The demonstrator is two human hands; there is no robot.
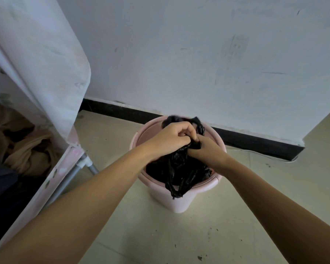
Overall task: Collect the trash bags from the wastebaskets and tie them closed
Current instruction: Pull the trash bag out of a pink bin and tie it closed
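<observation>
A black trash bag (177, 168) sits inside a pink wastebasket (177, 201) on the floor by the wall. Both hands meet above the basket's middle. My left hand (170, 139) grips a gathered part of the bag's top, its fingers curled round the plastic. My right hand (204, 149) pinches the bag just beside it, knuckles touching the left hand. One loose handle strip sticks up behind the hands and another hangs over the basket's front rim. The bag's contents are hidden.
A fabric wardrobe (36, 73) with a pale cover and metal legs stands at the left, clothes piled inside. A white wall with a black skirting board (255, 141) runs right behind the basket. Tiled floor lies in front and to the right.
</observation>
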